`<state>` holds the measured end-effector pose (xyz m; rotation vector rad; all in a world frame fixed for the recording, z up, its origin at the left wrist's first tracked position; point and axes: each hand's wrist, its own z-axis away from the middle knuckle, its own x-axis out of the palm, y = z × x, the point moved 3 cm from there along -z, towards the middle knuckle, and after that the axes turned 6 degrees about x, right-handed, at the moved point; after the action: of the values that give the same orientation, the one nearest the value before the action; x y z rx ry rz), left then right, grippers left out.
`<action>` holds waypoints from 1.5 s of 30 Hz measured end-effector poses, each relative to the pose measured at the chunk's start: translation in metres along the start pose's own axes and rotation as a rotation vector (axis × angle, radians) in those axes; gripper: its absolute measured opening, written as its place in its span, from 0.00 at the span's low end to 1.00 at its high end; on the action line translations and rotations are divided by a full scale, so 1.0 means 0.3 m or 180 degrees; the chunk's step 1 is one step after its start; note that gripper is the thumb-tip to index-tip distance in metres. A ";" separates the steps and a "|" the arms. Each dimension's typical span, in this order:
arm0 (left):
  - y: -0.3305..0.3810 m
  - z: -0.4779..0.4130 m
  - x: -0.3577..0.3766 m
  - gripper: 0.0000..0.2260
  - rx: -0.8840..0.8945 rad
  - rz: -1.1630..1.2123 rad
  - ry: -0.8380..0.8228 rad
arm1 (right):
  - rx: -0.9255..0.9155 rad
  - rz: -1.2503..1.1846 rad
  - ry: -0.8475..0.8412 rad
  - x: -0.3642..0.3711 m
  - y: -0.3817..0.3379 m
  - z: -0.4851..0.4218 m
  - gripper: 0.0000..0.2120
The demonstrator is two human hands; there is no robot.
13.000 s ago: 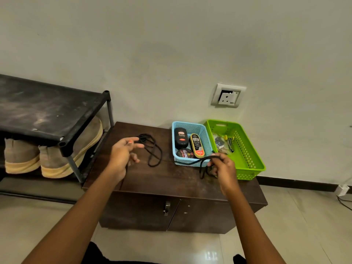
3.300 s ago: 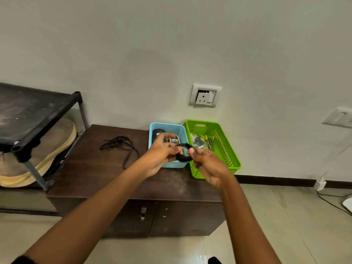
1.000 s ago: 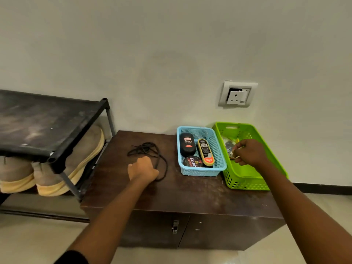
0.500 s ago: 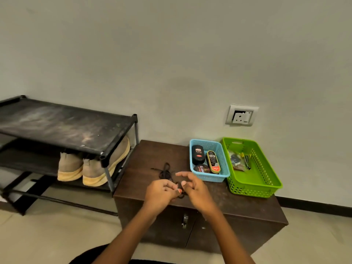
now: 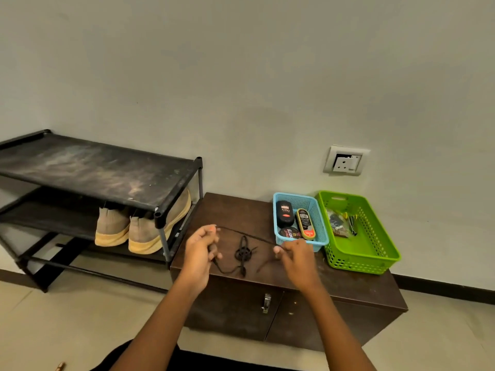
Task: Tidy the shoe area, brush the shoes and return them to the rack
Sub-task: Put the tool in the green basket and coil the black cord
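Beside the blue basket (image 5: 320, 231), above the surface (image 5: 356, 286), left hand (image 5: 199, 249) and right hand (image 5: 296, 257) each pinch the black shoelace (image 5: 245, 251), stretched between them; tidying step, coiling likely next.

A home's shoe corner was shown: tan suede shoes (image 5: 144, 227) stored on a black metal shoe rack (image 5: 101, 172), shoe-polish containers kept in a blue plastic basket (image 5: 320, 238), tiled floor (image 5: 53, 317).
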<state>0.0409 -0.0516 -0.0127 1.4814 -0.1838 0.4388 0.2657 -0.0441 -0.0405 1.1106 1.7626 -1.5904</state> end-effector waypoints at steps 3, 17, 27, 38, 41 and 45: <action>-0.002 -0.069 -0.050 0.11 -0.0159 0.0732 0.0981 | 0.0548 -0.1024 0.0162 -0.057 0.050 -0.044 0.11; -0.075 -0.045 0.125 0.24 0.0513 -0.2776 -0.0672 | 0.1765 -0.3110 -0.2531 -0.090 -0.087 -0.029 0.14; -0.131 0.031 0.203 0.08 0.0259 -0.1467 -0.1780 | 0.0765 -0.4097 -0.2079 -0.104 -0.180 0.026 0.09; -0.152 0.005 0.224 0.08 0.0394 -0.2431 -0.1812 | 0.0241 -0.2026 0.0513 -0.115 -0.031 -0.038 0.11; -0.122 -0.003 0.226 0.11 0.0696 -0.2745 -0.1882 | -0.0358 -0.0667 0.0368 -0.088 -0.009 -0.028 0.11; -0.073 -0.037 0.191 0.11 0.0696 -0.2640 -0.1489 | -0.0727 -0.0035 -0.0326 -0.057 -0.017 -0.023 0.09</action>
<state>0.0998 -0.0314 -0.0120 1.7076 0.1237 -0.5762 0.2715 -0.0411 -0.0226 0.8972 1.8307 -1.3849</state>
